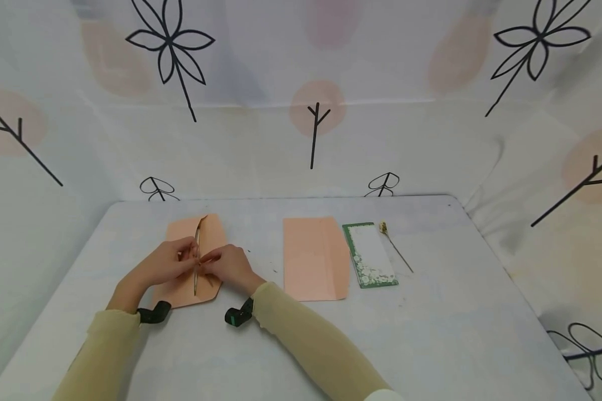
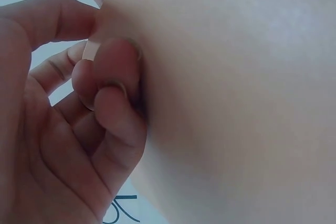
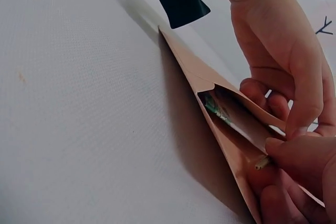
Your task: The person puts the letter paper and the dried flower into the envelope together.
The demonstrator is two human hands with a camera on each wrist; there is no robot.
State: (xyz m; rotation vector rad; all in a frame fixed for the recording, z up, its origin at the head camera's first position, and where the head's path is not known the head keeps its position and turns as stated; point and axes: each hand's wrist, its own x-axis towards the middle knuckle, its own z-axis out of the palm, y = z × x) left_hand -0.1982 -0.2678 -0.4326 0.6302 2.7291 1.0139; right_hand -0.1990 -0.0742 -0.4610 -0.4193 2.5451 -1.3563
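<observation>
Both hands meet over the slit of a peach envelope (image 1: 180,292) at the left of the table. My left hand (image 1: 168,262) pinches the envelope's opening edge, thumb and fingers bent around it. My right hand (image 1: 231,268) grips a thin stem (image 3: 262,162) between thumb and fingers, right at the opening. The stem's cut end sticks out below the thumb; its other end is hidden. Inside the gaping envelope lies a card (image 3: 218,106) with a green patterned edge. In the left wrist view, the envelope's blurred peach face (image 2: 236,87) fills the right side.
A second peach envelope (image 1: 308,259) lies flat to the right of my hands. Beside it are a white card (image 1: 373,256) with a green floral border and a small dried flower (image 1: 396,248) on a long stem. A patterned cloth (image 1: 261,145) hangs behind the table.
</observation>
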